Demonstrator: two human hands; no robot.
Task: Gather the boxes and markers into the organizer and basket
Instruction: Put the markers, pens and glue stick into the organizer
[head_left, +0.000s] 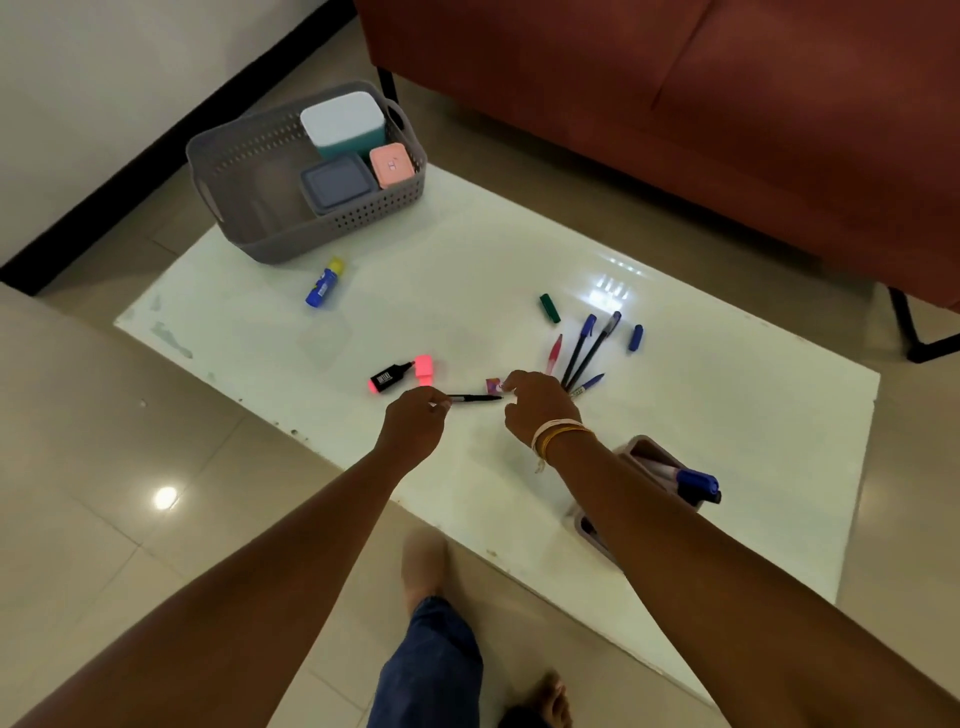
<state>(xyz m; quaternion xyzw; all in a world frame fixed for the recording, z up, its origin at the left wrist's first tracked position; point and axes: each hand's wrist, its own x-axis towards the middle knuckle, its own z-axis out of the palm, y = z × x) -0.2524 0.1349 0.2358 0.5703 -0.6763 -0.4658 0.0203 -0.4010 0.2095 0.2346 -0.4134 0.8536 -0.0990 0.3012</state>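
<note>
The left hand (415, 421) pinches one end of a thin black pen (475, 398), which lies level just above the white counter (467, 270), its tip pointing right toward the right hand (535, 402). The right hand's fingers are curled, fingertips close to a small purple-and-white item (493, 385); whether they grip it cannot be told. Just left of the pen lies a black highlighter (390, 376) with a pink tip, its pink cap (424, 369) off and beside it. To the right, a fan of pens (584, 351), red, blue and dark, lies on the counter, with a green cap (549, 307) at the far side and a blue cap (635, 337) to the right. A blue bottle with a yellow cap (324, 283) lies near the basket. The grey perforated basket (249, 171) stands at the far left corner and holds three boxes at its right end: a white-lidded teal box (344, 126), a pink box (391, 164) and a grey box (336, 183). At the near right, a mauve organizer (649, 457), partly hidden by the right forearm, holds a blue marker (698, 483) and others not clearly seen.
</note>
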